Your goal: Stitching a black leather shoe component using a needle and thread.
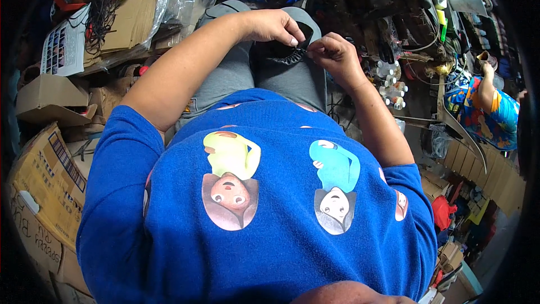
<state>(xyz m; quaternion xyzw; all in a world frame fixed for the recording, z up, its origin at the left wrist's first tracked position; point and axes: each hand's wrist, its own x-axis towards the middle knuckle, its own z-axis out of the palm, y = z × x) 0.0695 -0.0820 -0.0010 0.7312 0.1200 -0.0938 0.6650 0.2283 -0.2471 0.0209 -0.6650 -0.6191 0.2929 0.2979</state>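
Observation:
On my lap, over grey trousers (222,81), lies a black piece with a ridged, stitched-looking edge (291,58); its kind is hard to make out. My left hand (274,27) comes in from the left with thumb and fingers closed on the upper edge of this piece. Just right of it, my right hand (336,58) is closed in a pinch at the piece's right end. Something thin and dark seems to lie between its fingertips, too small to name. The fingertips of both hands are close together but apart.
Flattened cardboard (126,25) and clear plastic wrap (174,5) lie at the far left, with an open cardboard box (50,101) nearer. Small clear bottles (392,87) stand to the right. Beyond them, a person in a colourful shirt (495,115) sits near a curved blade-like strip (464,135).

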